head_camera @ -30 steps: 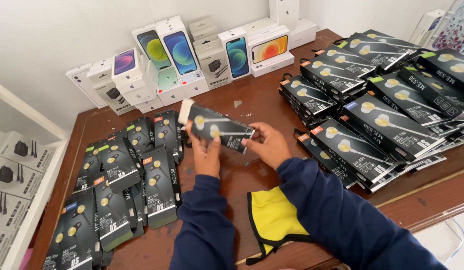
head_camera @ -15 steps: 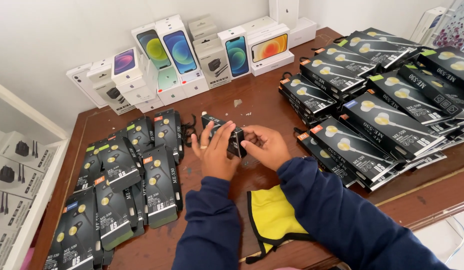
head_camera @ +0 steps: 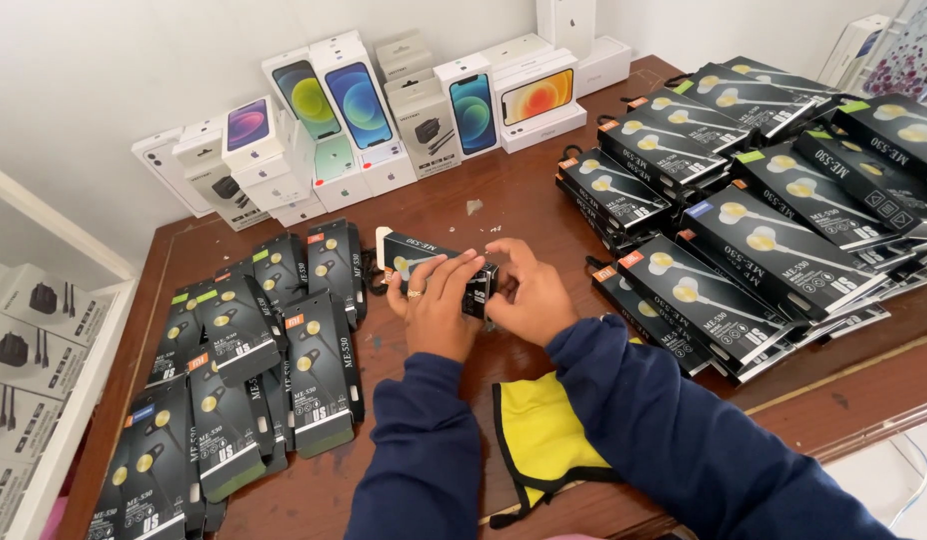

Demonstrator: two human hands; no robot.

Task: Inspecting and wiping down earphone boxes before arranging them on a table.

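**Ana:** Hands low over the middle of the wooden table, and both are on one black earphone box. The left hand has its fingers curled over the top of the long face, gripping it, a ring showing on one finger.

**Ben:** And the right hand is closed round the near end of that box, thumb and fingers pinching at the end flap, I'd say. The far end, with its pale tab, points off toward the row of black boxes laid out on the left.

**Ana:** To my eye the work is at that end flap. Best way: keep the left grip firm along the body so the box can't twist, and let the right fingertips work only the flap.

**Ben:** Agreed, and keep it low over the wood. The stacks of black boxes on the right sit near that elbow, and a yellow cloth lies just under the forearms.

**Ana:** White phone boxes along the wall, well apart.
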